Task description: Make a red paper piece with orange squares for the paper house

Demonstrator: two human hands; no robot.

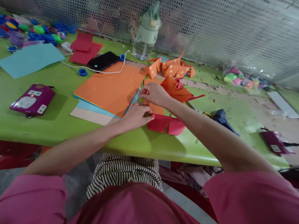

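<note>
My left hand is at the table's front middle, its thumb and fingers closed on the left end of a red folded paper with a notch in its lower edge. Just beyond it, my right hand is closed in a pinch; whatever its fingertips hold is too small to make out. Beneath the right hand lies an orange paper piece, partly covered. To the left is a stack of orange sheets over blue and pale ones. Folded orange and red paper sits right of my right hand.
Dotted orange folded shapes and a water bottle stand at the back. A black phone with a white cable lies on the sheets. A purple box sits left. A dark blue tool, partly behind my forearm, lies right.
</note>
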